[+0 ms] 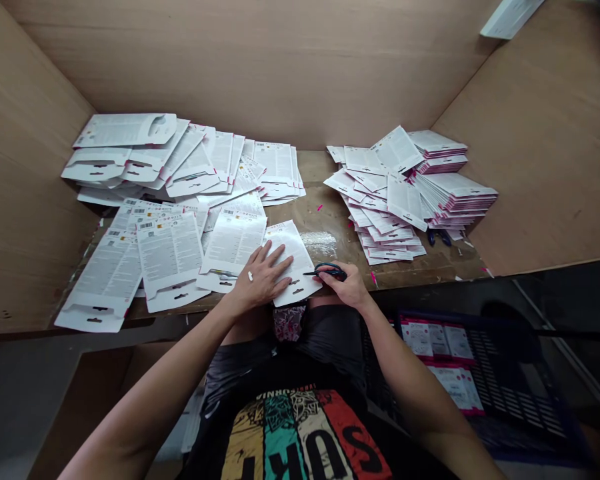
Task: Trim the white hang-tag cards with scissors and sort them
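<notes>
A white printed packet (293, 257) lies at the table's front edge, its slotted end toward me. My left hand (263, 275) rests on its left side with the fingers spread, and a small white scrap sits on the back of that hand. Dark-handled scissors (331, 271) are held in my right hand (349, 283), their blades pointing left over the packet's lower right part. Just left of my left hand, another packet (236, 243) lies with a thin object showing at its lower end.
Overlapping packets (125, 130) cover the left of the table (305, 193). More packets (380, 233) are piled at the right, near dark blue handles (439, 237). Board walls (230, 67) surround the table. A blue crate (525, 400) with packets stands below right.
</notes>
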Motion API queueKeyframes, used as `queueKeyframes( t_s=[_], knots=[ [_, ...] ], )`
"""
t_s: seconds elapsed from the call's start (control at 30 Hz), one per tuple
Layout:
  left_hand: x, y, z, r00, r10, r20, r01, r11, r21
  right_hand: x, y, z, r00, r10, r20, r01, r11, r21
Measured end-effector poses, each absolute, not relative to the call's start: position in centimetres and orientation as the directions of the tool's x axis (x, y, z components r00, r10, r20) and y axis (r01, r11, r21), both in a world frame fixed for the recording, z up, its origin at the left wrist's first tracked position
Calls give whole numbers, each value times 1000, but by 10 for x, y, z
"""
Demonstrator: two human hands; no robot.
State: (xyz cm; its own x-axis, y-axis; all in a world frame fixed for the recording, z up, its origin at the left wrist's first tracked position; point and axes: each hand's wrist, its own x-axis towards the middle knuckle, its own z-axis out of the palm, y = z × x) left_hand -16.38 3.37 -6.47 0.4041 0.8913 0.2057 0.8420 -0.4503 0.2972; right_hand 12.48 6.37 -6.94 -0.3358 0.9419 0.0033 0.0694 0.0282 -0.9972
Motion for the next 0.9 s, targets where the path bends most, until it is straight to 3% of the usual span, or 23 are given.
queueKeyframes(
  t_s=[0.33,0.6,0.73,0.9],
  knots=[
    [-163,33,-61,418,885,203,838,-462,291,125,71,-62,-416,909,-16,29,-4,-1000],
    [-144,44,-46,519,838,166,748,-540,385,110,69,-68,-208,978,15,-110,-8,-994],
    [-132,55,-41,513,852,109,768,-512,384,101,66,-75,-224,969,100,-103,79,-992],
    [-127,61,-43,538,842,36,783,-515,348,100,64,-82,-252,928,274,65,299,-952]
  ],
)
